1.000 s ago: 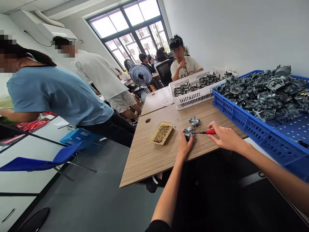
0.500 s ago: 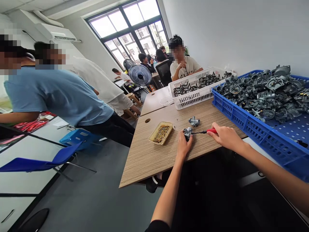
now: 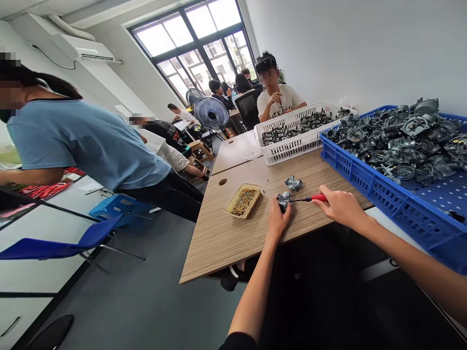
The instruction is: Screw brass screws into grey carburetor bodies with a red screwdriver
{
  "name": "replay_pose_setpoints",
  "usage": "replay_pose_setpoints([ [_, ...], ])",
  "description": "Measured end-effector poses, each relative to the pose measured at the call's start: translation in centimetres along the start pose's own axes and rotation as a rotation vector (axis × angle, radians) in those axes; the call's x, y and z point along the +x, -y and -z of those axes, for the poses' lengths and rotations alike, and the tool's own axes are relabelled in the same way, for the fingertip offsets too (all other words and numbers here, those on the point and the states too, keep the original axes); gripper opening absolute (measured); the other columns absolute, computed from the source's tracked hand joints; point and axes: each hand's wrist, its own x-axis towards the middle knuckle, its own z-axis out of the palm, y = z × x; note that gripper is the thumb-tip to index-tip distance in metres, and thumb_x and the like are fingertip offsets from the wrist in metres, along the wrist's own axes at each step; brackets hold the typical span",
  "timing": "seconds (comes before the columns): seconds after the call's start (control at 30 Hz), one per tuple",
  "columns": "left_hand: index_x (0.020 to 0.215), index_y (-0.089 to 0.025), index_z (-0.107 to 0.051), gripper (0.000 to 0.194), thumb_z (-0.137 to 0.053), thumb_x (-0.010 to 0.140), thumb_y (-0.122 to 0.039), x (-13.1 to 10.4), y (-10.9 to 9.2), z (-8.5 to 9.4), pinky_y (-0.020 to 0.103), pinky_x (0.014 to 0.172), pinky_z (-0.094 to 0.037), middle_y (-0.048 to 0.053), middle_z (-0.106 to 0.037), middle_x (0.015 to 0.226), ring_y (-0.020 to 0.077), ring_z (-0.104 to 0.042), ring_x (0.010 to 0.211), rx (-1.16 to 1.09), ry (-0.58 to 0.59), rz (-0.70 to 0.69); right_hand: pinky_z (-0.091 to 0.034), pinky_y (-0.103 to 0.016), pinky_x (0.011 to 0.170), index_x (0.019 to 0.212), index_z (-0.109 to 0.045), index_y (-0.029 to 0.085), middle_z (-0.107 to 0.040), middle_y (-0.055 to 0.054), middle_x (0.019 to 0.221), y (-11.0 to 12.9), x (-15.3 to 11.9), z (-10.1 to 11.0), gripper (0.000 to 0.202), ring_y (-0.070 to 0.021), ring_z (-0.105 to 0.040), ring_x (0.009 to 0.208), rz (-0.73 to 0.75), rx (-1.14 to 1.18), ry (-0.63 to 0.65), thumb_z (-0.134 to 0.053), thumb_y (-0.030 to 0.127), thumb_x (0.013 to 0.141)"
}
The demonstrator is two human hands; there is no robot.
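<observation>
My left hand (image 3: 279, 219) is closed around a small metal carburetor (image 3: 283, 198) near the table's front edge; the fingers cover part of it. In my right hand (image 3: 339, 206) is a screwdriver with a red handle (image 3: 319, 198), held level. Its dark shaft points left and its tip meets the carburetor's side; the exact contact is too small to make out. A second carburetor (image 3: 293, 183) lies just behind, touched by neither hand. To the left stands a shallow, pale yellow tray (image 3: 228, 210) full of small brass-coloured parts.
On the right, a blue crate (image 3: 368, 177) is heaped with carburetors. Behind the table's middle stands a white basket (image 3: 272, 156) of dark parts, with a seated co-worker (image 3: 279, 99) beyond it. Another person in a blue shirt (image 3: 91, 141) leans over a bench at left, near a blue chair (image 3: 83, 245).
My hands, the carburetor and the screwdriver look unmoved. At left, the person in white behind the blue shirt has bent lower, and a person in black now shows beyond.
</observation>
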Motion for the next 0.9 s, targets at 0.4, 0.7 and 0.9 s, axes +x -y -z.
replay_pose_setpoints([
  [0.4,0.126,-0.021,-0.048,0.036,-0.058,0.094,-0.036,0.0,0.3,-0.2,0.040,0.101,-0.048,0.013,-0.062,0.118,0.0249,-0.060,0.112,0.021,-0.005,-0.006,-0.039,-0.030,0.065,0.115,-0.047,0.023,-0.076,-0.008,0.102,-0.9,0.0,0.1,0.020,-0.0268,-0.073,0.087,0.099,0.159,-0.009,-0.049,0.037,0.101],
  [0.7,0.123,-0.020,-0.048,0.035,-0.057,0.094,-0.038,0.1,0.3,-0.2,0.040,0.101,-0.048,0.013,-0.062,0.116,0.0252,-0.060,0.111,0.009,-0.007,-0.006,-0.036,-0.029,0.062,0.103,-0.054,0.021,-0.076,-0.010,0.087,-0.3,0.1,0.2,0.033,-0.0292,-0.074,0.084,-0.039,-0.006,0.024,-0.041,0.052,0.105],
  [0.9,0.123,-0.021,-0.048,0.035,-0.057,0.094,-0.037,0.0,0.3,-0.2,0.041,0.102,-0.048,0.013,-0.062,0.115,0.0252,-0.060,0.111,0.016,0.001,-0.010,-0.040,-0.029,0.067,0.117,-0.045,0.023,-0.077,-0.009,0.104,-1.4,0.2,-0.1,0.023,-0.0283,-0.074,0.092,0.088,0.158,0.012,-0.049,0.040,0.103],
])
